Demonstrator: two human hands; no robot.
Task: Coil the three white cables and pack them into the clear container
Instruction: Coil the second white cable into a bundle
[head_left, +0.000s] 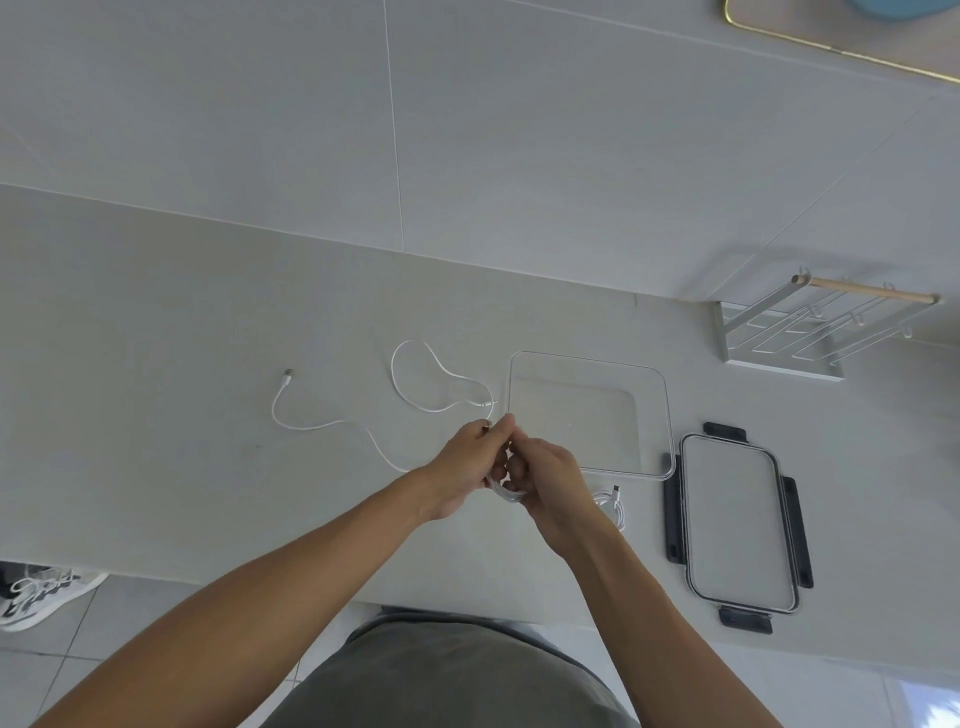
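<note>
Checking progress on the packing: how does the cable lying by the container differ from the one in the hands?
The cable by the container lies already coiled on the counter, untouched. The cable in the hands is only partly coiled: the left hand and right hand grip its loops while its tail trails loose to the left. Both are white and outside the container.

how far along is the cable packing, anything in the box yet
One coiled cable lies on the counter beside the clear container, which looks empty. The left hand and right hand are winding a second cable. A third cable lies loose. The lid is off.
</note>
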